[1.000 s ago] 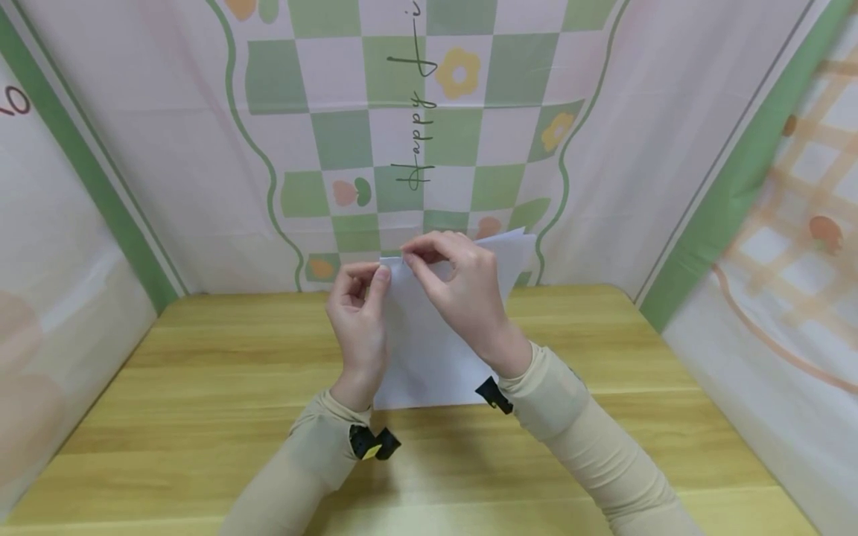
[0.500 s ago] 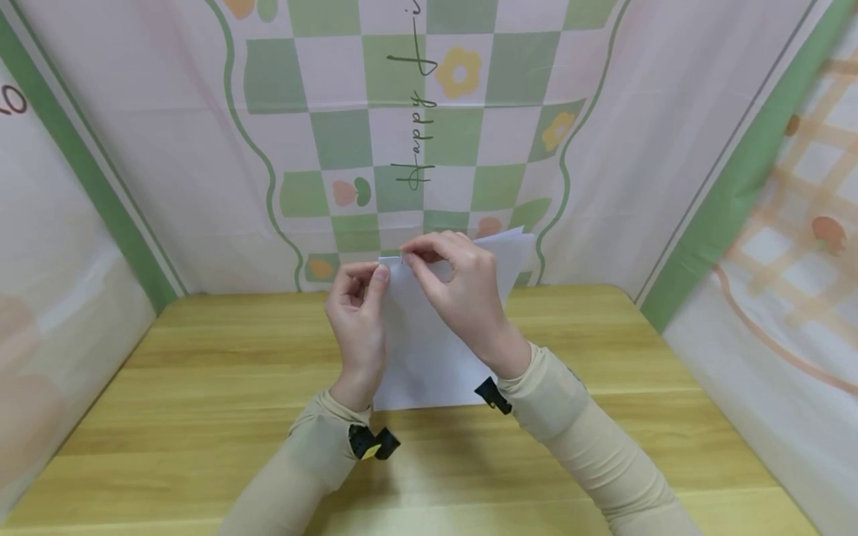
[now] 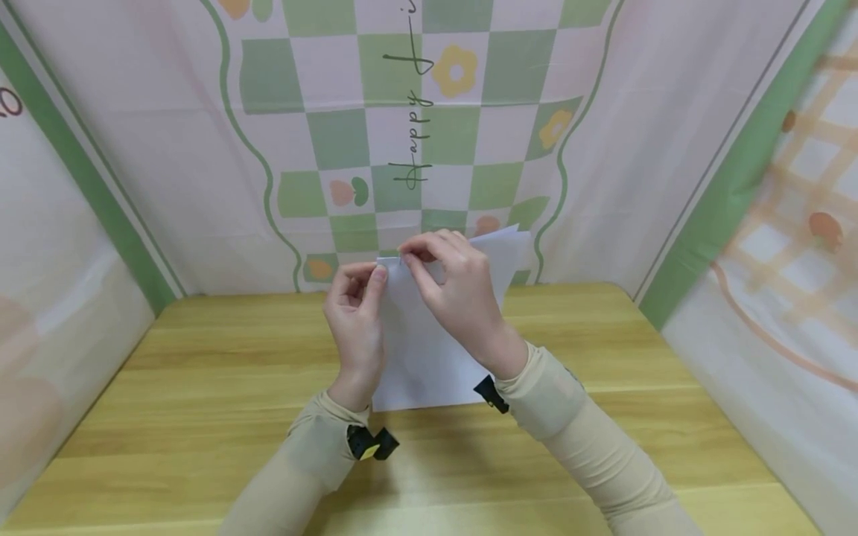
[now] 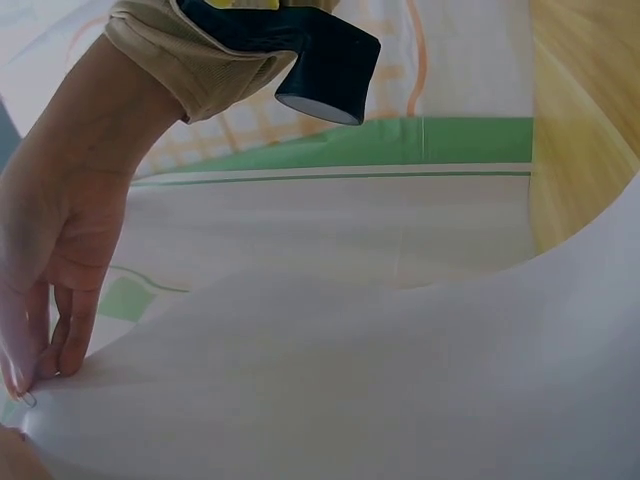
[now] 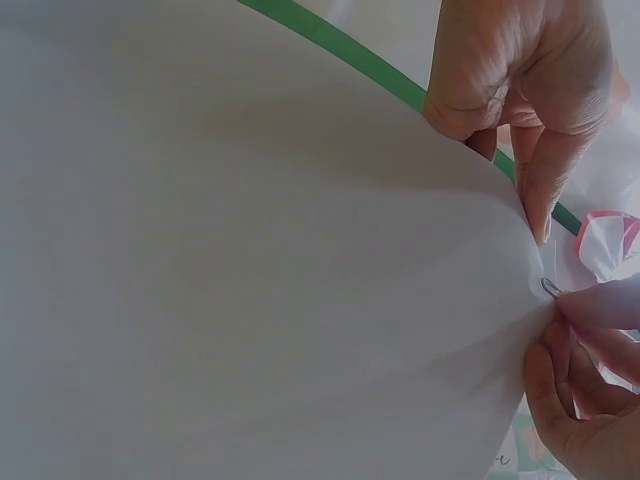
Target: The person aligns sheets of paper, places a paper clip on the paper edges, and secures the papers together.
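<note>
White sheets of paper (image 3: 425, 357) are held up over the table, with more than one layer fanning out at the upper right corner. My left hand (image 3: 355, 320) pinches their top left corner between thumb and fingers. Just to the right along the same edge, my right hand (image 3: 459, 286) pinches a small metal paper clip (image 5: 549, 287). The clip's rounded loop lies over the paper's edge, and the rest of it is hidden by the fingertips. In the left wrist view the paper clip (image 4: 27, 399) shows under the right fingertips.
Beneath the paper is a wood-grain table (image 3: 221, 387). A printed cloth (image 3: 395, 134) with green checks and flowers hangs behind it, and similar cloths hang at both sides. Black camera mounts (image 3: 372, 443) sit on the sleeves at the wrists.
Hands and paper appear slightly further left in the head view, as does the backdrop. Both grips look the same as before.
</note>
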The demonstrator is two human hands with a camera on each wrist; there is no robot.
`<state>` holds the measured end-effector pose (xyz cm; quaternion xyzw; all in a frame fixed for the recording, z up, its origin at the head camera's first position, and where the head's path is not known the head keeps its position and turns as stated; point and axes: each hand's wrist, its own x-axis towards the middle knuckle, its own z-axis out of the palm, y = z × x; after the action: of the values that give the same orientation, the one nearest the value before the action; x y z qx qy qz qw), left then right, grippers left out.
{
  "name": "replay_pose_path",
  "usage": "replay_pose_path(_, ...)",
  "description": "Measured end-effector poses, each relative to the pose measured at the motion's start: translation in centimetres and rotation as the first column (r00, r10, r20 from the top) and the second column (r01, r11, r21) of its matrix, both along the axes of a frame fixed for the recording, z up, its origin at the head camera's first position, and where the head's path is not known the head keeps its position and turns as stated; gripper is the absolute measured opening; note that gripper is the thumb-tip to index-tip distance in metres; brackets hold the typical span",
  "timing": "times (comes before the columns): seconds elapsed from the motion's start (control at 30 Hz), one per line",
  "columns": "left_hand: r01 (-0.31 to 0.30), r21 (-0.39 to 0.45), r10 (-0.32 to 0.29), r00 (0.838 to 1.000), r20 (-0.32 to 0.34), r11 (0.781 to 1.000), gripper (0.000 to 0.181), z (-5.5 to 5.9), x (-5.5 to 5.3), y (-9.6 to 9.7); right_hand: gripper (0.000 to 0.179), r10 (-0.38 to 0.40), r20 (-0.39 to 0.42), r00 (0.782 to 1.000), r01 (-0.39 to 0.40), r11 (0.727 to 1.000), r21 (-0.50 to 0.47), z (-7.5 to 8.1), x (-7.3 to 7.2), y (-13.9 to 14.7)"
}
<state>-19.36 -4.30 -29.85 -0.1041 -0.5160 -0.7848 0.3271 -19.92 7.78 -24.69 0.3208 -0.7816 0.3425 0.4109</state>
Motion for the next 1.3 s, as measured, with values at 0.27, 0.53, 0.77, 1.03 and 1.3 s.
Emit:
replay_pose_path(0.27,0.001,0.005,-0.001,1.000,0.012,1.000,0.025,0.10,0.07,-0.05,0.006,0.005,0.015,1.000,-0.005,1.000,0.020,-0.07,0.02,-0.03)
replay_pose_path(0.53,0.005,0.007,-0.005,1.000,0.019,1.000,0.025,0.00,-0.01,-0.11,0.006,0.007,0.012,1.000,-0.008,1.000,0.025,-0.01,0.09,-0.07)
replay_pose_path(0.77,0.016,0.017,-0.016,1.000,0.019,1.000,0.025,-0.05,-0.08,-0.11,0.006,0.002,0.013,1.000,-0.003,0.999,0.032,-0.12,0.13,0.01)
replay_pose_path(1.03,0.021,0.019,-0.021,1.000,0.018,1.000,0.026,-0.08,0.05,-0.12,0.006,-0.004,0.018,1.000,0.003,0.999,0.050,-0.32,0.16,0.09)
replay_pose_path(1.3,0.010,0.006,-0.010,1.000,0.026,1.000,0.024,-0.24,-0.05,-0.17,0.005,0.000,0.008,1.000,0.000,0.999,0.052,-0.36,0.18,0.14)
